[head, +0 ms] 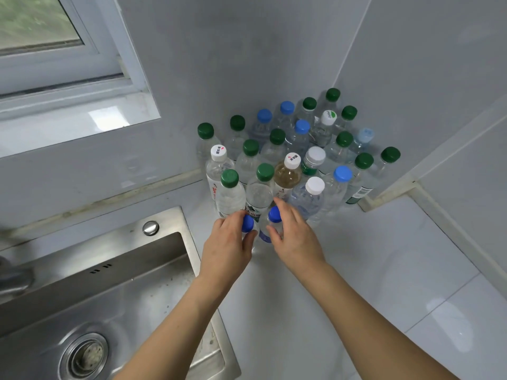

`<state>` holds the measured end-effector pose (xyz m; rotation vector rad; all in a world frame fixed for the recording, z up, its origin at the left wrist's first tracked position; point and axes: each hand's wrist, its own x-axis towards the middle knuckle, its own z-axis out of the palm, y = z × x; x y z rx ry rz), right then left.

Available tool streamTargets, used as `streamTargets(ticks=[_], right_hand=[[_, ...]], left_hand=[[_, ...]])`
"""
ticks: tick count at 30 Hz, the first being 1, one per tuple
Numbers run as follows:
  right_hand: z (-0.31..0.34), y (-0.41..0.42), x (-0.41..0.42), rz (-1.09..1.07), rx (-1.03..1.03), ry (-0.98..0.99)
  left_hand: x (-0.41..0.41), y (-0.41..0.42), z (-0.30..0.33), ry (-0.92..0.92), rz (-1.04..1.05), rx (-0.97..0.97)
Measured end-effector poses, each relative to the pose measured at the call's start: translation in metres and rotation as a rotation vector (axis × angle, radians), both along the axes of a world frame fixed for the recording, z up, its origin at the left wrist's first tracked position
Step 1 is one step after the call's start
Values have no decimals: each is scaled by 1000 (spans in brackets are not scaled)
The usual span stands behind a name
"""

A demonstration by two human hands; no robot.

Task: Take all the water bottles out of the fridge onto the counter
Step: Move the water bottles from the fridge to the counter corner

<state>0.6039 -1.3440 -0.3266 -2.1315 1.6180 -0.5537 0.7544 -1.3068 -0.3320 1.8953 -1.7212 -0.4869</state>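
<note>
Both hands [229,242] [295,237] grip blue-capped bottles [248,224] [274,215], labels seemingly unreadable.

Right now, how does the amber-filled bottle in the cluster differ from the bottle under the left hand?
The white-capped bottle of amber liquid stands untouched inside the cluster; the small dark-blue-capped clear bottle sits at the front edge, gripped by the left hand. Its cap is printed white, the other's plain blue. Its contents are amber, the other's clear. Both stand upright on the white counter.
</note>
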Motion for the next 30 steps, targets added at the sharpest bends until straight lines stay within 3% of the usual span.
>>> streamTargets(ticks=[9,23,30], right_hand=[[34,52,-54,-71,-40,-2],[31,188,-213,-644,-16,19],[39,279,-268,-881,-12,-4]], left_hand=[[-32,32,23,-168,-56,-227],[-208,57,18,-152,-732,-248],[-284,107,29,-152,-960,-351]])
